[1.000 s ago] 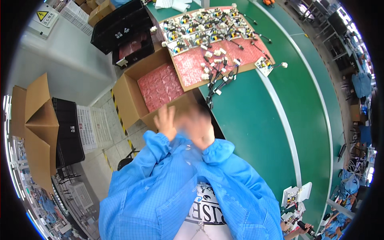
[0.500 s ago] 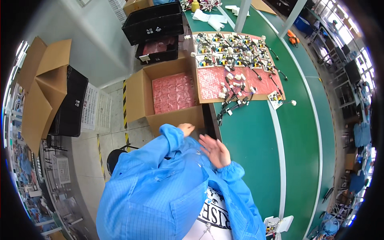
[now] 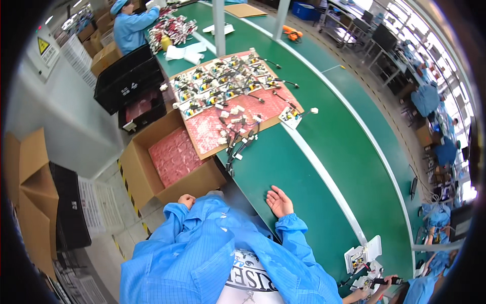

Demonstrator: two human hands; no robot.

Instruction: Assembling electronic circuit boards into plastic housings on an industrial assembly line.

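Observation:
My right hand (image 3: pixel 280 201) hovers over the near left edge of the green bench (image 3: pixel 314 213), palm up, fingers stretched out and holding nothing. My left hand (image 3: pixel 187 201) is low in front of the open cardboard box (image 3: pixel 202 180); its fingers are bunched and partly hidden. Inside that box lies pink bubble wrap (image 3: pixel 174 157). Beyond it, a cardboard sheet with pink bubble wrap (image 3: pixel 205 134) carries rows of circuit boards (image 3: pixel 215 81). Loose cables with white connectors (image 3: pixel 235 134) lie at its near edge. One circuit board (image 3: pixel 290 116) sits at its right corner.
Black crates (image 3: pixel 124 81) stand beyond the box. At far left are another carton (image 3: pixel 33 177) and white crates (image 3: pixel 98 202). A co-worker (image 3: pixel 132 25) is at the far end. At lower right, another person's hands (image 3: pixel 374 291) work near a white-cased circuit board (image 3: pixel 358 257).
The view has swung right, so the bench and box appear farther left. My hands have moved apart; the right is now over the bench edge. A co-worker has come into view.

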